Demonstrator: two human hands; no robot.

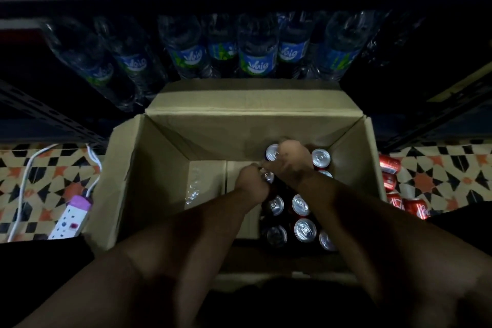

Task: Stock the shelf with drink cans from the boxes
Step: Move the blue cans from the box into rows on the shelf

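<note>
Both forearms reach into the open box [165, 146]; left hand [251, 181] and right hand [291, 161] curl on cans [304, 230] at its right side: prob rigid, slick, heavy-ish, so grip the sides.

Water bottles [257, 48] stand behind; a power strip [71, 217] lies on patterned floor tiles [439, 178]

Dim, underexposed; soft blur throughout; wide-angle bending at edges.
</note>
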